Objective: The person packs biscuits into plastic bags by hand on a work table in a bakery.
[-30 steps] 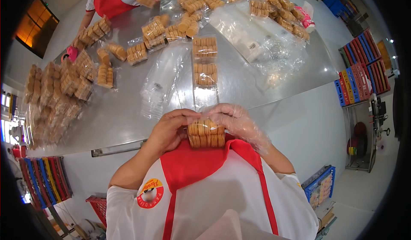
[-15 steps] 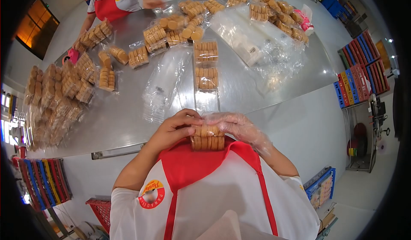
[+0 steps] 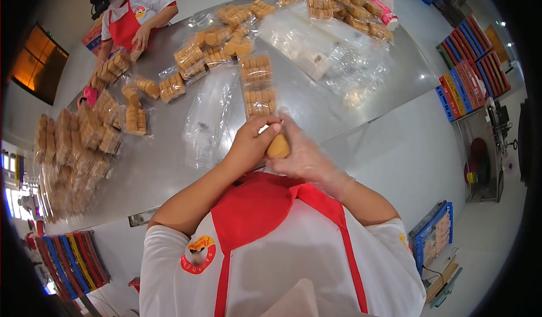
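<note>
Between my hands is a clear-wrapped pack of cookies (image 3: 278, 146), turned so that one round, golden end shows. My bare left hand (image 3: 249, 140) pinches the top of the wrapping, thumb against fingers. From the other side my right hand (image 3: 306, 156), in a clear plastic glove, wraps round the pack and hides most of it. Just beyond my fingers, two cookie packs (image 3: 259, 101) lie in line on the steel table (image 3: 322, 119). Flat clear plastic bags (image 3: 208, 122) lie to the left of them.
Many wrapped packs (image 3: 73, 153) are heaped at the left, with more packs (image 3: 217, 37) across the back. A large pile of clear bags (image 3: 316, 51) lies at back right. A co-worker (image 3: 135, 17) in a red apron handles packs at far left. Coloured crates (image 3: 463, 91) stand right.
My hands have moved forward from my chest to the table edge, turning the cookie pack end-on. The co-worker's outstretched hand has drawn in to a pack.
</note>
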`<state>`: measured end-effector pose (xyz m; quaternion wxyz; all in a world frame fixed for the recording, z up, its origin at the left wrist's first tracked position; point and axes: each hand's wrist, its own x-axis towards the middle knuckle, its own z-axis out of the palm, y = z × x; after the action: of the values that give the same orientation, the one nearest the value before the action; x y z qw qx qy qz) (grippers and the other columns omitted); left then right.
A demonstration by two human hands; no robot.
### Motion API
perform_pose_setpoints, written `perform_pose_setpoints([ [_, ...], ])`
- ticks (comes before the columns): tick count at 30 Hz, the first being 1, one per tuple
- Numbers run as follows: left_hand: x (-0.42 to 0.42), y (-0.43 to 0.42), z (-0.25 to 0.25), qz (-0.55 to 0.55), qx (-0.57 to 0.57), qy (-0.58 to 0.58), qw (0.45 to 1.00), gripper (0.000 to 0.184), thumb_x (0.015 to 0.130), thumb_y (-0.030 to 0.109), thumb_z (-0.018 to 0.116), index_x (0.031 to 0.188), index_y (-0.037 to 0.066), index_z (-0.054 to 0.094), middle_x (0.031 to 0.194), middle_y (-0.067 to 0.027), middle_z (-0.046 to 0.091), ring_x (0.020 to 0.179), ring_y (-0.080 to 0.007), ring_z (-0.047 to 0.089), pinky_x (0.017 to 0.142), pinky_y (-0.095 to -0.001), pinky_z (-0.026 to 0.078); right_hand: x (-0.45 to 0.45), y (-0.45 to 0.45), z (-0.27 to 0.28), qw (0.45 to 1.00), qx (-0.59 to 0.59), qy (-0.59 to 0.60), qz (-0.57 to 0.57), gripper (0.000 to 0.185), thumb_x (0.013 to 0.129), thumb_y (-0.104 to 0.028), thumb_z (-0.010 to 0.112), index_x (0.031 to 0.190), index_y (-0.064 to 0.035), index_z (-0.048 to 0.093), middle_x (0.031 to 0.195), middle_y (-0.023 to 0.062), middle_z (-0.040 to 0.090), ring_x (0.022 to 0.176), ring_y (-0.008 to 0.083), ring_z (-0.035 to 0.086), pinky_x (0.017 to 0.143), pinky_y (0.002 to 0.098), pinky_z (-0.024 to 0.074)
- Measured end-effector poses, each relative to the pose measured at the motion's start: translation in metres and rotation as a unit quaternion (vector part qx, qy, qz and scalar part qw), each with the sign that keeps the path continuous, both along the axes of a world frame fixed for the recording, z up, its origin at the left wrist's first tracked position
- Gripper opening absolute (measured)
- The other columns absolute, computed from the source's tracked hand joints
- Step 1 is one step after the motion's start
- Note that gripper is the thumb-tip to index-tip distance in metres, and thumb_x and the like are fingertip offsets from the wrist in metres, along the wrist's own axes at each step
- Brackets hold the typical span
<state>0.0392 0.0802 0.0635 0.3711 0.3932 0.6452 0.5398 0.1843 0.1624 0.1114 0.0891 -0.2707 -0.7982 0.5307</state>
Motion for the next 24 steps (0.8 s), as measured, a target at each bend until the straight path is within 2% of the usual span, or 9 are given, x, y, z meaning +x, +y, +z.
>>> perform_pose_setpoints([
  [1, 0.005, -0.002, 0.011, 0.009, -0.008, -0.050, 0.999, 0.015, 0.092, 0.014, 0.063, 0.096, 0.001, 0.068, 0.118, -0.0108, 0.057, 0.102, -0.0189, 0.058, 0.090, -0.0338, 0.047, 0.008, 0.005, -0.009, 0.989, -0.128, 0.066, -0.033, 0.098, 0.070, -0.028, 0.079, 0.148, 0.0047, 0.029, 0.127, 0.0230, 0.056, 0.113, 0.0372, 0.061, 0.098, 0.0436, 0.0497],
  [3, 0.007, -0.006, 0.014, -0.045, 0.043, 0.132, 0.989, 0.014, 0.089, 0.014, 0.065, 0.096, 0.002, 0.069, 0.124, -0.0121, 0.055, 0.107, -0.0255, 0.056, 0.093, -0.0384, 0.047, 0.032, 0.017, -0.042, 0.902, -0.372, 0.197, -0.096, 0.093, 0.070, -0.021, 0.077, 0.147, 0.0033, 0.031, 0.130, 0.0199, 0.054, 0.117, 0.0352, 0.060, 0.101, 0.0457, 0.0496],
  [4, 0.003, -0.010, 0.008, -0.102, 0.101, 0.356, 0.923, 0.014, 0.087, 0.013, 0.065, 0.096, 0.003, 0.069, 0.127, -0.0126, 0.053, 0.110, -0.0291, 0.055, 0.093, -0.0407, 0.047, 0.043, 0.025, -0.057, 0.866, -0.441, 0.213, -0.097, 0.090, 0.071, -0.017, 0.075, 0.147, 0.0027, 0.032, 0.130, 0.0194, 0.054, 0.119, 0.0353, 0.058, 0.102, 0.0467, 0.0495],
  [5, -0.003, -0.013, 0.001, -0.155, 0.153, 0.556, 0.802, 0.015, 0.085, 0.013, 0.065, 0.096, 0.004, 0.069, 0.130, -0.0132, 0.051, 0.113, -0.0326, 0.053, 0.093, -0.0430, 0.048, 0.054, 0.031, -0.072, 0.825, -0.508, 0.228, -0.098, 0.087, 0.071, -0.014, 0.073, 0.146, 0.0022, 0.032, 0.131, 0.0188, 0.053, 0.121, 0.0354, 0.057, 0.103, 0.0477, 0.0494],
  [8, -0.018, -0.013, -0.018, -0.237, 0.135, 0.712, 0.647, 0.016, 0.078, 0.014, 0.063, 0.090, 0.004, 0.071, 0.127, -0.0122, 0.051, 0.110, -0.0346, 0.052, 0.090, -0.0409, 0.048, 0.067, 0.016, -0.081, 0.752, -0.609, 0.222, -0.116, 0.078, 0.075, -0.007, 0.065, 0.146, 0.0016, 0.034, 0.133, 0.0194, 0.051, 0.126, 0.0347, 0.052, 0.106, 0.0474, 0.0473],
  [14, -0.027, 0.013, -0.033, -0.221, 0.038, 0.767, 0.602, 0.037, 0.077, 0.016, 0.062, 0.110, 0.001, 0.065, 0.130, -0.0133, 0.050, 0.092, -0.0290, 0.054, 0.067, -0.0341, 0.052, 0.045, -0.008, -0.090, 0.759, -0.625, 0.168, -0.071, 0.071, 0.080, -0.008, 0.055, 0.146, 0.0019, 0.032, 0.133, 0.0201, 0.052, 0.123, 0.0325, 0.054, 0.110, 0.0453, 0.0431],
  [18, -0.021, 0.028, -0.001, -0.294, -0.021, 0.793, 0.533, 0.044, 0.078, 0.011, 0.061, 0.120, -0.002, 0.061, 0.133, -0.0150, 0.049, 0.088, -0.0244, 0.060, 0.056, -0.0289, 0.052, 0.015, -0.008, -0.127, 0.704, -0.645, 0.296, -0.035, 0.064, 0.080, -0.005, 0.052, 0.140, 0.0051, 0.036, 0.127, 0.0200, 0.054, 0.114, 0.0329, 0.060, 0.101, 0.0453, 0.0515],
  [21, -0.024, 0.038, 0.001, -0.317, 0.038, 0.749, 0.580, 0.049, 0.078, 0.008, 0.061, 0.124, -0.008, 0.057, 0.144, -0.0181, 0.044, 0.082, -0.0229, 0.065, 0.056, -0.0302, 0.054, 0.007, -0.005, -0.117, 0.689, -0.607, 0.383, -0.097, 0.062, 0.080, -0.005, 0.047, 0.140, 0.0050, 0.037, 0.129, 0.0194, 0.054, 0.116, 0.0319, 0.059, 0.101, 0.0451, 0.0507],
  [24, -0.003, 0.051, 0.037, -0.384, -0.029, 0.705, 0.595, 0.053, 0.078, 0.006, 0.060, 0.127, -0.013, 0.051, 0.151, -0.0239, 0.035, 0.077, -0.0265, 0.069, 0.060, -0.0339, 0.056, 0.011, 0.001, -0.107, 0.694, -0.565, 0.422, -0.144, 0.062, 0.080, -0.005, 0.045, 0.141, 0.0022, 0.037, 0.133, 0.0187, 0.052, 0.123, 0.0325, 0.055, 0.106, 0.0462, 0.0467],
])
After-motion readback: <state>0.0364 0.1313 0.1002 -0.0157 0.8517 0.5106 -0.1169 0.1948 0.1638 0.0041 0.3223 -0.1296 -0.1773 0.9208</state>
